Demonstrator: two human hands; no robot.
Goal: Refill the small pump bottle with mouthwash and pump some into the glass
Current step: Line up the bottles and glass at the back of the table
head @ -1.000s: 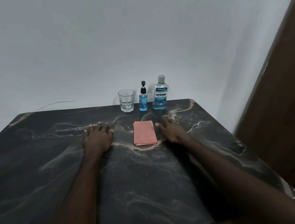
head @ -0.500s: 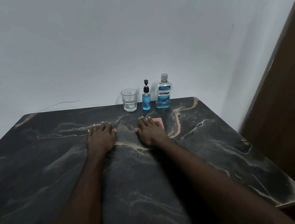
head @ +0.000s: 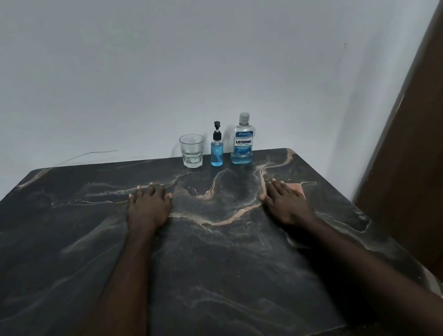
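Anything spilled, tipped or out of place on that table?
Nothing stands out. The glass, pump bottle and mouthwash bottle stand upright in a row at the far edge, no spill visible. The pink cloth lies mostly hidden under the right hand.

A dark marble-patterned table [head: 228,266] with pale orange veins stands against a plain white wall [head: 143,65]; a brown wooden panel [head: 440,151] rises at right.

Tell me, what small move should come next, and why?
Probably lift the right hand off the pink cloth and reach for the small blue pump bottle: it and the left hand lie flat, holding nothing, and the black pump top is on.
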